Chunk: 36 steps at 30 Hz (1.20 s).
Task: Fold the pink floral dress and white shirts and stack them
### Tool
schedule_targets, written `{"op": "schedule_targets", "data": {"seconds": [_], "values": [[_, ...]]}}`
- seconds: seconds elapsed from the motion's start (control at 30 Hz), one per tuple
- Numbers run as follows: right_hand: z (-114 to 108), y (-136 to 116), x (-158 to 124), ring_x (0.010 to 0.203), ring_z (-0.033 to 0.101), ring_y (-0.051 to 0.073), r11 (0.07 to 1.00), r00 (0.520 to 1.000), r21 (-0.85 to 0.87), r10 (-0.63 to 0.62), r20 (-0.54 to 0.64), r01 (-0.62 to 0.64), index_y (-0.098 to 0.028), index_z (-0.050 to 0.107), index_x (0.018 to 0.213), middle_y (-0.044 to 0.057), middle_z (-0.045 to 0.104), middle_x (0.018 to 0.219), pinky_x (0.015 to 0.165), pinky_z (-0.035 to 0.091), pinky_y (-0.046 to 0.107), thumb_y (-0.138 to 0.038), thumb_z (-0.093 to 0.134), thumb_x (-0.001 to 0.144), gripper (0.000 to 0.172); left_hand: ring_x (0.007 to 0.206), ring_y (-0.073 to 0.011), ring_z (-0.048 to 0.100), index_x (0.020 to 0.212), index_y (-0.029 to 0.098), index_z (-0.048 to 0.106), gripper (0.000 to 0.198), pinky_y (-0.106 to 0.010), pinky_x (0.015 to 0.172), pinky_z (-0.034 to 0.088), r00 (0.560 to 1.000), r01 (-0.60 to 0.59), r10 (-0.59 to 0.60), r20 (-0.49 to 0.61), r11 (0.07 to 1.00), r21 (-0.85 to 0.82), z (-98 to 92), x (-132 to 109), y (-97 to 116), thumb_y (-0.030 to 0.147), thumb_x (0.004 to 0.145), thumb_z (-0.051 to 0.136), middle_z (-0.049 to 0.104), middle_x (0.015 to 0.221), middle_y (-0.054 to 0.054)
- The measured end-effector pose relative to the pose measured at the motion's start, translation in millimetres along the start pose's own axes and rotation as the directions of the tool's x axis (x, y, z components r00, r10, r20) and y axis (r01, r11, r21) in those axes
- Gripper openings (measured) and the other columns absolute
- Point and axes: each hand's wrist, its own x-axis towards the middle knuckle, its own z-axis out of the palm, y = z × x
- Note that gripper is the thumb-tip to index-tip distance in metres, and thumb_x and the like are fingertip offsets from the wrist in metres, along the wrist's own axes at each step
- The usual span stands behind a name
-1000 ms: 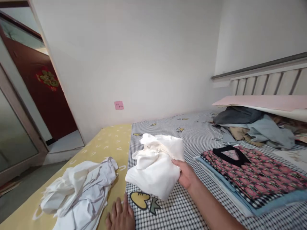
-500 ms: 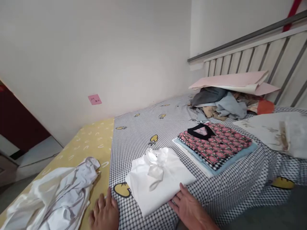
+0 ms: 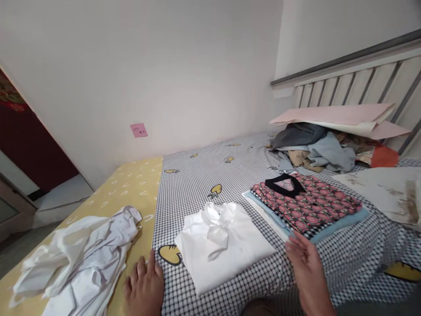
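A folded white shirt (image 3: 237, 259) with a ruffled or bow collar lies on the black-and-white checked sheet. My left hand (image 3: 144, 285) rests flat on the bed to the left of the shirt, fingers spread, holding nothing. My right hand (image 3: 307, 272) is by the front edge of a folded stack, fingers extended; whether it touches the stack I cannot tell. On top of that stack is a pink patterned shirt (image 3: 312, 199) with a black collar, above a light blue garment (image 3: 342, 226). Crumpled white clothes (image 3: 95, 263) lie left of my left hand.
The bed also has a yellow sheet (image 3: 131, 184) on its left side. At the back right sits a pile of mixed clothes (image 3: 332, 151) under pink card sheets (image 3: 335, 116), beside a slatted rail (image 3: 355, 83). A stained whitish cloth (image 3: 384, 188) lies at the right.
My right hand has moved right, from the white shirt's front edge to the front of the folded stack. The left hand stays nearly in place. The view has shifted slightly.
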Motion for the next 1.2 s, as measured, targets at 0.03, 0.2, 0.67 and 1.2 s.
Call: {"op": "schedule_targets", "data": {"seconds": [0.03,0.2,0.67,1.2], "values": [[3,-8,5,0.115,0.060,0.030,0.981,0.987,-0.108,-0.160,0.013,0.161,-0.024,0.059,0.123,0.011,0.063,0.127,0.104,0.047,0.052,-0.060,0.064,0.079,0.057,0.130,-0.0299,0.056,0.148,0.020,0.051,0.052,-0.046,0.108,0.040,1.000,-0.003,0.003,0.010,1.000,-0.003,-1.3,0,0,0.028,0.101,0.032,0.061,0.145,-0.014],[63,-43,15,0.138,0.047,0.029,0.564,0.676,-0.383,-0.528,0.514,0.731,-0.024,0.064,0.130,0.013,0.055,0.145,0.117,0.034,0.051,-0.046,0.039,0.099,0.046,0.130,-0.0309,0.056,0.151,0.020,0.048,0.053,-0.048,0.110,0.038,0.999,0.025,-0.024,0.048,1.000,-0.014,-5.4,0,2,0.029,0.101,0.031,0.059,0.148,-0.015],[92,40,19,0.152,0.029,0.035,0.077,0.694,-0.690,-0.111,0.711,0.720,-0.026,0.040,0.157,0.005,0.036,0.165,0.120,0.017,0.065,-0.047,0.034,0.103,0.058,0.129,-0.0314,0.056,0.146,0.021,0.054,0.052,-0.048,0.109,0.040,0.999,0.035,-0.035,0.011,0.998,-0.059,5.7,0,-1,0.028,0.101,0.031,0.061,0.145,-0.015],[94,47,16,0.150,0.031,0.037,0.175,0.691,-0.669,-0.225,0.687,0.722,-0.024,0.049,0.152,0.007,0.044,0.161,0.120,0.012,0.066,-0.050,0.036,0.100,0.060,0.124,-0.0271,0.061,0.131,0.018,0.060,0.048,-0.047,0.104,0.048,0.924,0.377,-0.310,0.225,0.632,-0.677,-23.3,17,54,0.040,0.101,0.030,0.066,0.133,-0.015]]}}
